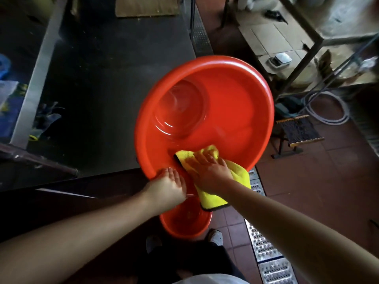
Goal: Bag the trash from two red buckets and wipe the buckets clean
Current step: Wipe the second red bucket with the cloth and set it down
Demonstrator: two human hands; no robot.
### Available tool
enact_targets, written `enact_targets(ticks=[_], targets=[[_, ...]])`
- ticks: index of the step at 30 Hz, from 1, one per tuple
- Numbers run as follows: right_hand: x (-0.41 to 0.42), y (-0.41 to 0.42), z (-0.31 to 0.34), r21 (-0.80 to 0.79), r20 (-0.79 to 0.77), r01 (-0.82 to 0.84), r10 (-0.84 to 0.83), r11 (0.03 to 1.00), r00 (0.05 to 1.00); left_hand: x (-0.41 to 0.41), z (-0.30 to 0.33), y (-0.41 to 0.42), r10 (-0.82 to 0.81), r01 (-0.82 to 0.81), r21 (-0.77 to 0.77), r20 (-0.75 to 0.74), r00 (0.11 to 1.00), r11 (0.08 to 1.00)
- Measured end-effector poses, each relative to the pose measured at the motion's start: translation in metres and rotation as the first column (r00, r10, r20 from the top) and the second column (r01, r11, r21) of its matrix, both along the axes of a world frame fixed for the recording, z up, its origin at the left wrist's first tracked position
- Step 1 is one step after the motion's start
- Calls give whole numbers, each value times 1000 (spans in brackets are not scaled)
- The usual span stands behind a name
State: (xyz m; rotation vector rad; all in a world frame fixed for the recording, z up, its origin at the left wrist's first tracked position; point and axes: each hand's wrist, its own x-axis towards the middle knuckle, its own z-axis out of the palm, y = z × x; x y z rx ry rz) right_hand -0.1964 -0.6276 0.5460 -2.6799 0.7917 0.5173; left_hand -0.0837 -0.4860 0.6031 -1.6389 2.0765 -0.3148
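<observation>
A large red bucket (235, 103) is tilted toward me off the corner of a dark table, its empty inside showing. My left hand (167, 186) grips its near rim, fingers curled over the edge. My right hand (209, 171) lies flat on a yellow cloth (238, 173) and presses it against the inner wall by the near rim; the cloth hangs over the rim. A second, smaller red bucket (184, 224) stands on the floor below, partly hidden by my arms and the cloth.
The dark metal table (102, 89) fills the left. A metal drain grate (264, 249) runs along the brown tiled floor. To the right stand a small folding stool (297, 132), a coiled hose (328, 109) and a metal rack (311, 44) with cardboard. My shoes show near the small bucket.
</observation>
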Motion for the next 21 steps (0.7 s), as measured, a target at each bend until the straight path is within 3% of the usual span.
enact_targets(ticks=[5, 13, 21], targets=[[59, -30, -35, 48, -64, 42, -38, 998, 997, 2, -1, 3, 31, -31, 18, -24, 999, 999], [122, -62, -96, 59, -20, 127, -126, 990, 992, 7, -17, 6, 27, -27, 12, -18, 999, 1000], [87, -33, -48, 124, -22, 127, -125, 984, 992, 17, -9, 1, -38, 39, 55, -17, 999, 998]])
